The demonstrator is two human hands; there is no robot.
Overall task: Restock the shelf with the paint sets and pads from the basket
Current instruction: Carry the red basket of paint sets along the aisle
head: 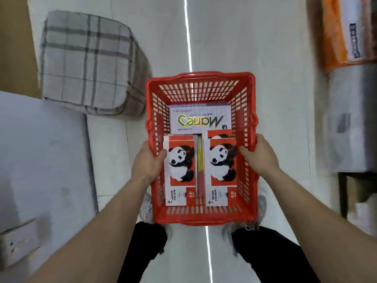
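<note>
Left hand [148,162], right hand [259,154] round basket [201,75]

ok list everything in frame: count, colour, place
basket: 1, red, held over the floor, centre
panda pads: 2 showing, red and white, side by side at the basket's near end; more may lie under them
paint box: 1, white, basket's far end
yellow items: count unclear, in the gap between the pads
cushion: 1, grey-white check, far left
white slab: 1, near left
package: 1, orange and white, top right
wrapped bundle: 1, whitish, right edge
floor: white, glossy
shoes: 2, grey-white, under the basket
trousers: black, bottom
left grip: holds the basket's left wall
right grip: holds the right wall
</note>
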